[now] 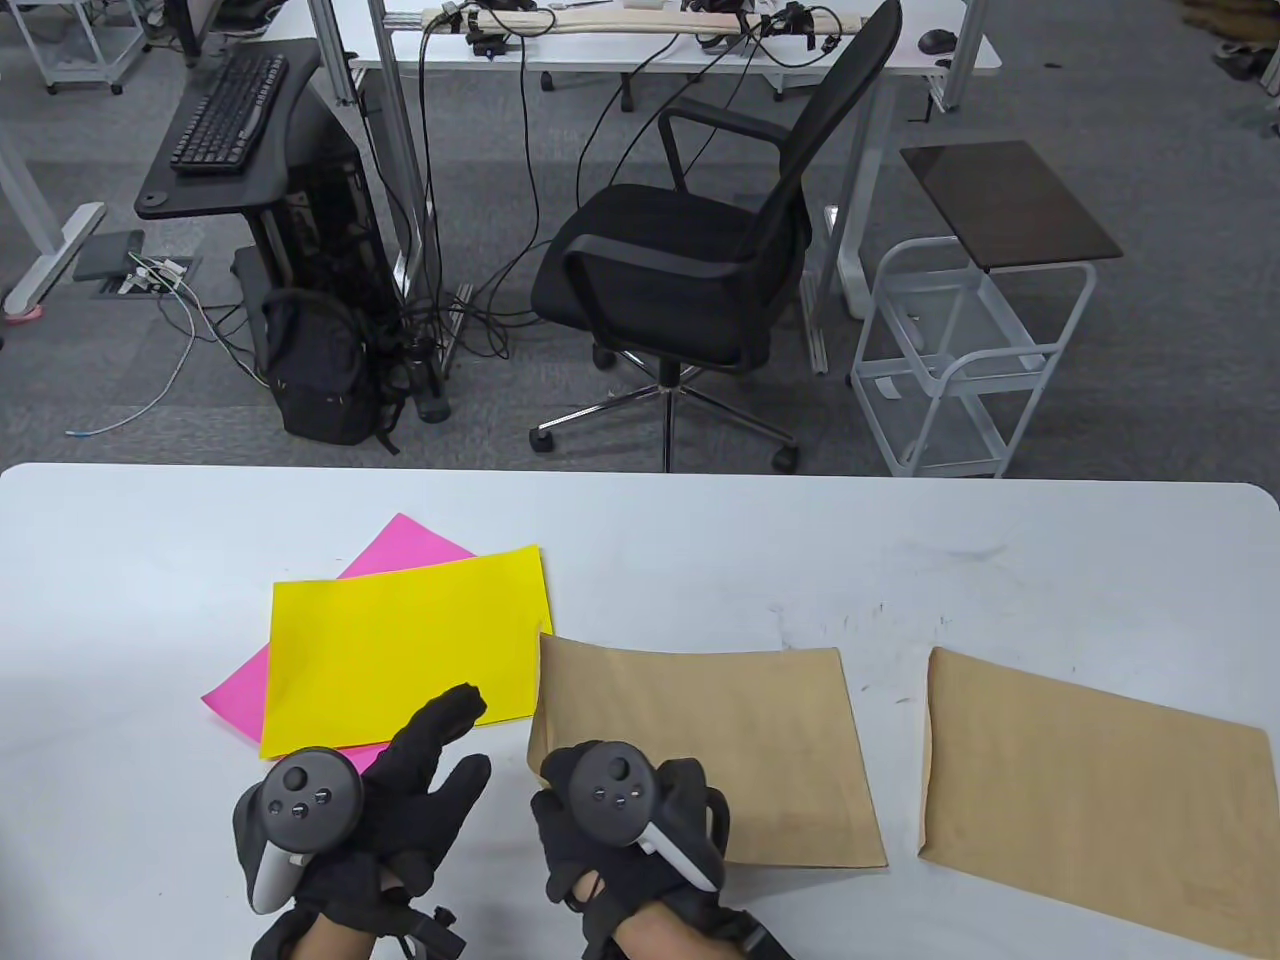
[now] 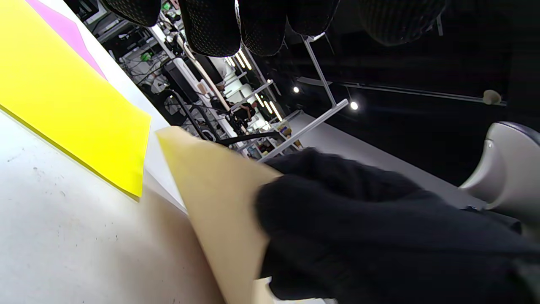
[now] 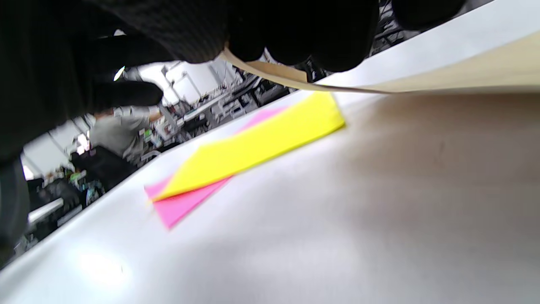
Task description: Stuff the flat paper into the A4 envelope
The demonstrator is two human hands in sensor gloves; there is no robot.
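Table view: right hand (image 1: 625, 820) grips the near-left corner of the middle envelope (image 1: 720, 750), fingers curled onto its edge. Right wrist view confirms it: fingertips (image 3: 295, 38) pinch the envelope (image 3: 443, 76) edge, and that corner is lifted off the table (image 3: 295, 236). The rest of the envelope lies flat.

Left hand (image 1: 400, 790) is spread, holding nothing, forefinger out over the near edge of the yellow paper (image 1: 400, 650). Can't tell if it touches.

Yellow sheet lies flat on a pink sheet (image 1: 400, 545), just left of the held envelope, corners close or touching. Second envelope (image 1: 1090, 790) lies flat to the right, apart from the first.

Left wrist view: yellow paper (image 2: 63, 105) flat, raised envelope corner (image 2: 211, 190) beside it.
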